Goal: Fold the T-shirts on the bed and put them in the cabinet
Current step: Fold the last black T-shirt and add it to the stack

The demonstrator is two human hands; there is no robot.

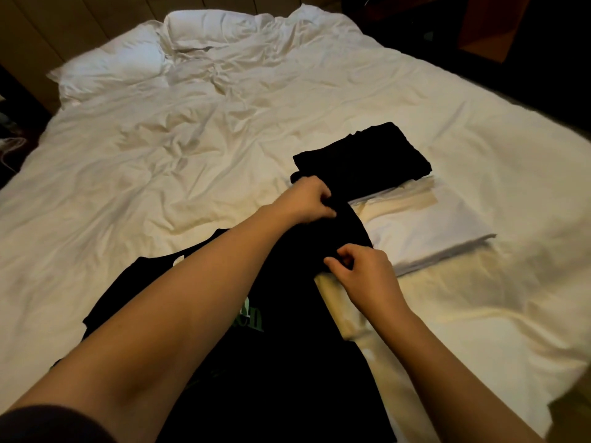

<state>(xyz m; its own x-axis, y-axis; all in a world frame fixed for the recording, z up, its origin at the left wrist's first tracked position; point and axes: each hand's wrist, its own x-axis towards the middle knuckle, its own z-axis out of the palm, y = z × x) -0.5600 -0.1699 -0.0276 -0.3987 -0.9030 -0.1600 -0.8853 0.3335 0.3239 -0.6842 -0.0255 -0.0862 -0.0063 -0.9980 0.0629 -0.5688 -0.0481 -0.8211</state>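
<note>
- White bedding covers the bed (224, 129), rumpled, with pillows (208, 27) at the far end; it carries every garment in view.
- Black T-shirt with green lettering (287, 362) lies spread on the near part of the bed, its long axis running from the near edge away toward the far right. Its left sleeve lies flat at the left; its right sleeve region is gathered up between the two hands.
- White folded T-shirt (431, 231) lies flat just right of the hands, its near-left corner close to the right hand.
- Black folded T-shirt (364, 158) sits on the far end of the white one, overlapping it, just beyond the left hand.
- Left hand (311, 199) reaches across to the far end of the raised fold, fingers curled and pinching the black cloth near the shoulder.
- Right hand (361, 276) is nearer the body, thumb and fingers pinching the same fold lower down the side.
- Judgement: the two pinch points mark a line along the shirt's length, so the coming move looks like carrying that right side leftward over the body. The left hand holds the far end, the right hand the near end.
- Cabinet is not in view; dark furniture (486, 27) stands past the bed's far right, but what it is cannot be told. No container here holds any shirt yet.
</note>
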